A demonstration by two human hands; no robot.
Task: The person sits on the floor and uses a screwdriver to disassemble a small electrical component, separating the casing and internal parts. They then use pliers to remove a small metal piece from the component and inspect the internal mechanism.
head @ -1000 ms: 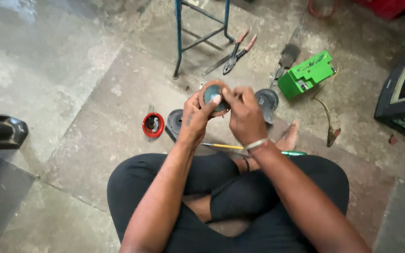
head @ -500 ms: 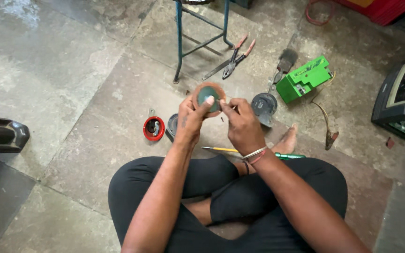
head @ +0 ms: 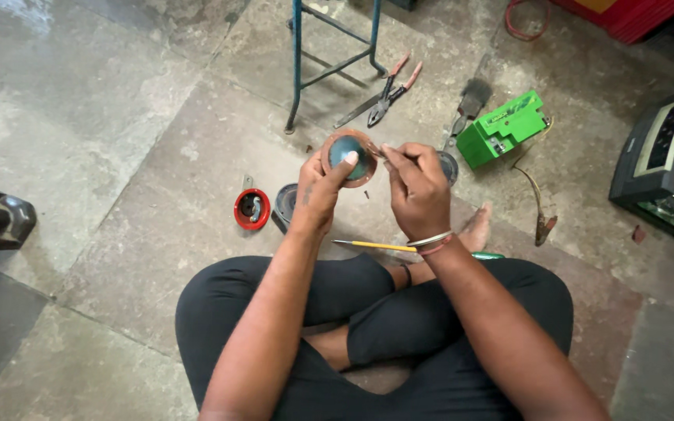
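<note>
The person sat cross-legged on the concrete floor (head: 118,140) and held a small round disc (head: 348,157) up in the air, above the middle of the floor and in front of the knees. The left hand (head: 319,193) gripped the disc, with the thumb pressed on its front and the other fingers curled behind it. The disc was flat and round, so it had no long side. Its flat face was turned up toward the camera. The face was dark teal, with a brown, rusty-looking ring around the edge.

The right hand (head: 417,185) was just beside the disc. Its fingers were pinched tight on a thin tool (head: 377,151), and the tip of the tool touched the right edge of the disc.

On the floor near the left hand lay a red round part (head: 251,209) and a dark round part (head: 284,206). A yellow screwdriver (head: 372,245) lay below the hands, close to the legs. Farther toward the top edge of the floor lay pliers (head: 391,92), a brush (head: 471,101) and a green box (head: 502,128).
</note>
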